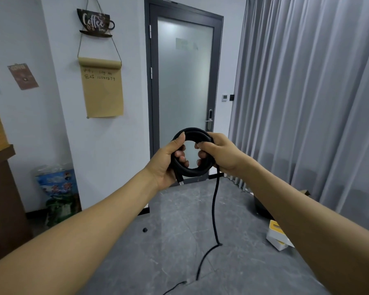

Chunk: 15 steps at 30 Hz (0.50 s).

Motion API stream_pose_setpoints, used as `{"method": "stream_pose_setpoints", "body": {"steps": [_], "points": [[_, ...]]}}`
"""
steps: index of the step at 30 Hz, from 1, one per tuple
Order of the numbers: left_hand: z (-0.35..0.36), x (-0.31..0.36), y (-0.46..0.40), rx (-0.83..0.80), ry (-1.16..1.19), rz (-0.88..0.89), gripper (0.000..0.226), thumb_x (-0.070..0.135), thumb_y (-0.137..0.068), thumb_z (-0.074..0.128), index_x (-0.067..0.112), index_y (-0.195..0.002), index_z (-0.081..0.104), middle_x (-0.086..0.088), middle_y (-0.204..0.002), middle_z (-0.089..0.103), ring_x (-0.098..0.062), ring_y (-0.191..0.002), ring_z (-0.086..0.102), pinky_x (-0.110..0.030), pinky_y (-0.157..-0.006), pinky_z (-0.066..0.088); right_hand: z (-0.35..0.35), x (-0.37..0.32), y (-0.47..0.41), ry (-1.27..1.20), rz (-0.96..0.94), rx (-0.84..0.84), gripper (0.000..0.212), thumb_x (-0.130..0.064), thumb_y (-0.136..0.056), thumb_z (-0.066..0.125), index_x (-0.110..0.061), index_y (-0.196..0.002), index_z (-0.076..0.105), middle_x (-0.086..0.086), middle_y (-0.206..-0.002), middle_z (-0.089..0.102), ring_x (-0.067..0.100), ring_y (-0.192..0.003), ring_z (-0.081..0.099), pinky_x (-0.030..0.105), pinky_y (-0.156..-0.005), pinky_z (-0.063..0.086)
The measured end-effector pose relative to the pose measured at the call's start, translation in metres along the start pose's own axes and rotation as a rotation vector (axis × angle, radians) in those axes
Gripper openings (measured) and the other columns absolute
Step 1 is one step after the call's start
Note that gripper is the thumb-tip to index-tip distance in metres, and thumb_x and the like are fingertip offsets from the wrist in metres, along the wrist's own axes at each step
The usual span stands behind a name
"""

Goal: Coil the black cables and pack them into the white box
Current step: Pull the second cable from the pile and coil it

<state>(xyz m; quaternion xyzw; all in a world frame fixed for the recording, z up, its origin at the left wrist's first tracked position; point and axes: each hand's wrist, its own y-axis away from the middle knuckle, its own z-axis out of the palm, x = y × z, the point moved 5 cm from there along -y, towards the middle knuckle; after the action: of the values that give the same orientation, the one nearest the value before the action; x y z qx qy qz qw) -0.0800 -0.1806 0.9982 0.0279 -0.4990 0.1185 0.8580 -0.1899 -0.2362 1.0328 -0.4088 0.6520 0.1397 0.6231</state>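
Coiling in progress. Black cable (191,170) is held up at chest height in front of the door (184,86), several loops already gathered into a ring. Left hand (168,161) grasps the ring's left side, thumb on top, fingers curled through the middle; a plug end pokes out below this grip. Right hand (218,154) is clenched round the ring's right side.

Uncoiled tail drops from under the right hand to the floor (179,241) and runs back toward the camera; its far end is out of view.

Handling, judged: cable looks thick, soft and braided, light, not fragile. Loops will likely spring open if either grip loosens, so hold across all turns at once.

White box (278,238) sits on the floor at lower right, partly hidden by the right forearm. Floor between is open; curtain (307,103) hangs close on the right.
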Motion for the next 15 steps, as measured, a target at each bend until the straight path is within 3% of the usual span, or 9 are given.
{"method": "stream_pose_setpoints", "body": {"steps": [3, 6, 10, 13, 15], "points": [[-0.001, -0.001, 0.001, -0.018, 0.001, -0.035, 0.032, 0.044, -0.071, 0.067, 0.017, -0.066, 0.050, 0.009, -0.045, 0.039, -0.004, -0.041, 0.041, -0.017, -0.053, 0.045, 0.000, 0.003, 0.000, -0.053, 0.037, -0.019, 0.018, 0.003, -0.095, 0.042, -0.007, -0.088, 0.054, 0.005, -0.075, 0.046, 0.014, -0.059, 0.044, 0.033, -0.061, 0.052], [-0.004, -0.006, -0.002, 0.048, -0.005, -0.054, 0.035, 0.046, -0.078, 0.066, 0.020, -0.063, 0.049, 0.010, -0.044, 0.035, -0.003, -0.036, 0.034, -0.014, -0.048, 0.037, 0.000, 0.013, 0.002, -0.106, 0.127, -0.031, 0.013, -0.001, -0.096, 0.044, -0.006, -0.099, 0.055, 0.008, -0.085, 0.052, 0.015, -0.065, 0.051, 0.038, -0.072, 0.058], [-0.015, -0.010, -0.005, 0.170, -0.081, -0.026, 0.035, 0.047, -0.075, 0.071, 0.020, -0.066, 0.051, 0.009, -0.046, 0.035, -0.004, -0.037, 0.033, -0.015, -0.041, 0.037, -0.001, 0.033, 0.006, -0.029, 0.301, -0.024, 0.026, -0.022, -0.097, 0.049, -0.007, -0.117, 0.055, 0.012, -0.096, 0.062, 0.022, -0.080, 0.065, 0.040, -0.075, 0.058], [-0.028, -0.003, -0.008, 0.278, -0.127, 0.011, 0.036, 0.048, -0.073, 0.074, 0.018, -0.073, 0.054, 0.008, -0.048, 0.036, -0.005, -0.033, 0.036, -0.013, -0.038, 0.037, -0.001, 0.045, 0.011, 0.006, 0.432, -0.079, 0.040, -0.041, -0.094, 0.050, -0.006, -0.110, 0.060, 0.013, -0.090, 0.067, 0.027, -0.076, 0.067, 0.038, -0.070, 0.058], [-0.036, 0.006, -0.009, 0.367, -0.155, 0.035, 0.039, 0.050, -0.072, 0.074, 0.018, -0.070, 0.052, 0.006, -0.050, 0.038, -0.006, -0.033, 0.038, -0.015, -0.040, 0.038, -0.006, 0.049, 0.012, 0.083, 0.434, -0.065, 0.038, -0.044, -0.093, 0.050, -0.009, -0.102, 0.061, 0.013, -0.084, 0.067, 0.022, -0.067, 0.062, 0.031, -0.064, 0.055]]}}
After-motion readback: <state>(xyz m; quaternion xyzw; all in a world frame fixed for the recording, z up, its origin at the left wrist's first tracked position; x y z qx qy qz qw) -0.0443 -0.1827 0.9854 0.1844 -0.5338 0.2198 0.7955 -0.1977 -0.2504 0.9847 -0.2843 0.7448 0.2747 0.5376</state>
